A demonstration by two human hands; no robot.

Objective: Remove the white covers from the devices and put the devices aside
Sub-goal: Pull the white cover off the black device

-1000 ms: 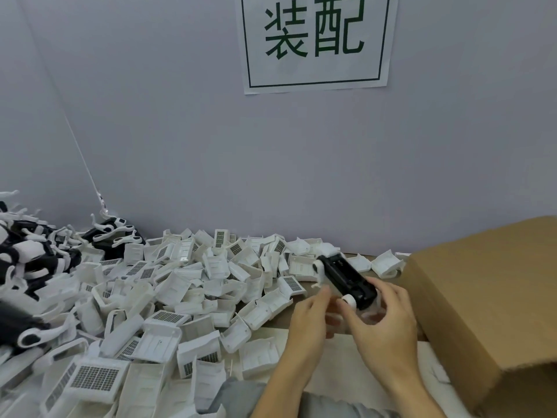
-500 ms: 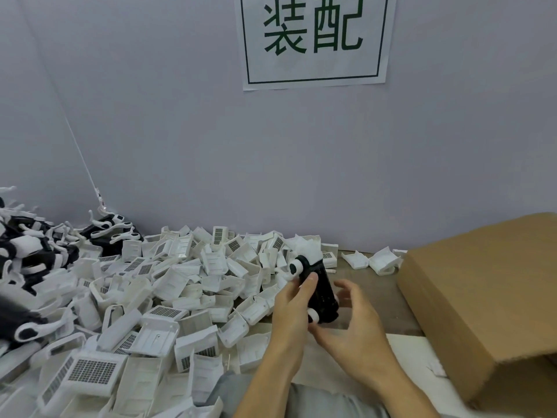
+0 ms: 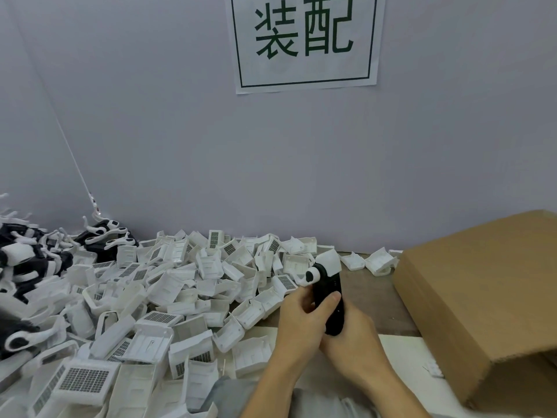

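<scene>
A black device [image 3: 330, 300] stands nearly upright between both hands, above the table's front middle. A white cover [image 3: 329, 262] sits on its top end, with a white round knob beside it. My left hand [image 3: 301, 322] grips the device's left side, thumb laid across the black body. My right hand [image 3: 352, 339] holds the lower end from below and behind. A large heap of loose white covers [image 3: 168, 300] fills the table to the left. Black-and-white devices [image 3: 27, 260] lie piled at the far left.
A big brown cardboard box [image 3: 482, 300] stands at the right, its open flap toward me. Two stray white covers [image 3: 367, 262] lie by the wall near the box. A white sheet [image 3: 401, 354] covers the table front. A sign hangs on the grey wall.
The device has swung from lying slanted in my right hand to standing upright, and shifted left. My left hand has closed round it; my right hand has dropped to its lower end.
</scene>
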